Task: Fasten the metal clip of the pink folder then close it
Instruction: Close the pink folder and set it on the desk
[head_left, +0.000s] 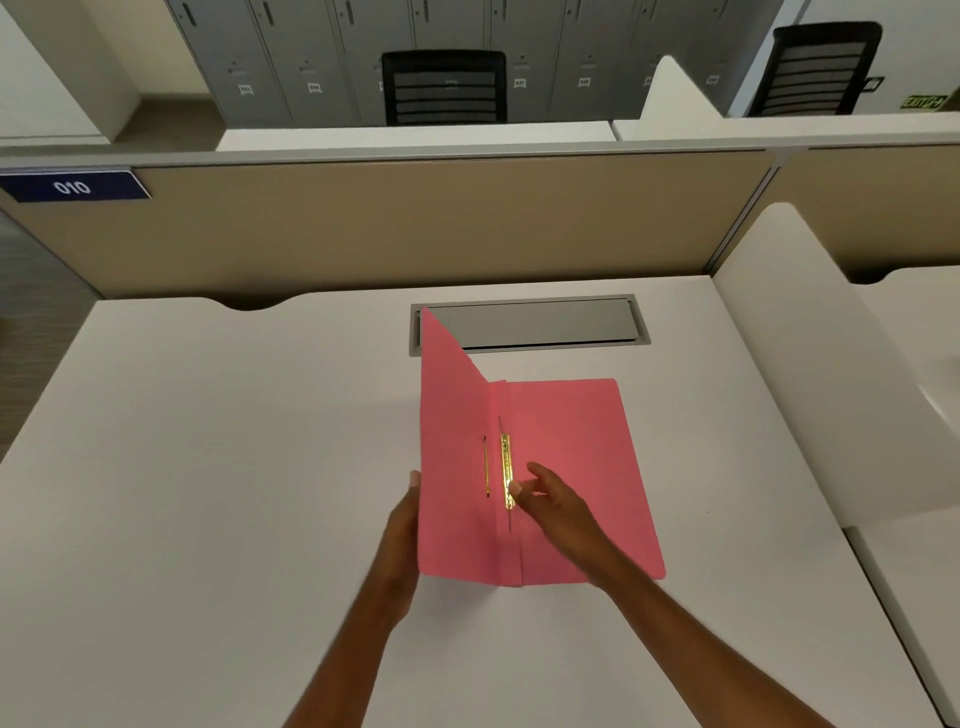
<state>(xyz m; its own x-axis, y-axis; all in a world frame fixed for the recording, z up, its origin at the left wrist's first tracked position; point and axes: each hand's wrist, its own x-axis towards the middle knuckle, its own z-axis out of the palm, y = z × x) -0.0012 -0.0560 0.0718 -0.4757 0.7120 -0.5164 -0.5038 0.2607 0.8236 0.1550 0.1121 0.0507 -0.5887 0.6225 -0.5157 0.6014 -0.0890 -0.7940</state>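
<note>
Head view: we found the pink folder (566, 467) lying open near the middle of the white desk (208, 467), back cover flat, front cover (452, 415) raised nearly upright. Our left hand (402, 535) gripped that cover's outer edge, thumb showing at the rim. Our right hand (558, 506) held nothing, fingers loosely spread, with a fingertip at the lower end of the gold metal clip (505, 470) beside the spine.

Whether the clip was fully seated we could not tell. Judged risks: closing early would leave the prongs unfastened; the right hand might get caught beneath the cover; the one-edge grip could let the cover flop or the folder skid.
</note>
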